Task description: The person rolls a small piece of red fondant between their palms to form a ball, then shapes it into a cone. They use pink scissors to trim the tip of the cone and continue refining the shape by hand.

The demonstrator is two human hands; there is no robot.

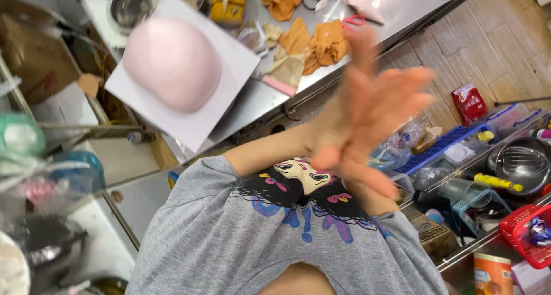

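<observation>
The pink dough mound (172,62) sits on its white board (227,97) on the steel counter (402,5), up and left of you and well apart from your right hand (338,137) and left hand (381,100), both flat-fingered, pressed palm to palm, holding nothing.

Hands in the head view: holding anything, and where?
Nothing held. Both hands are pressed together, blurred, in front of the grey shirt, apart from the pink dome cake.

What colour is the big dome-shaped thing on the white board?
Pale pink dome, seen in the head view, on the white board.
</observation>
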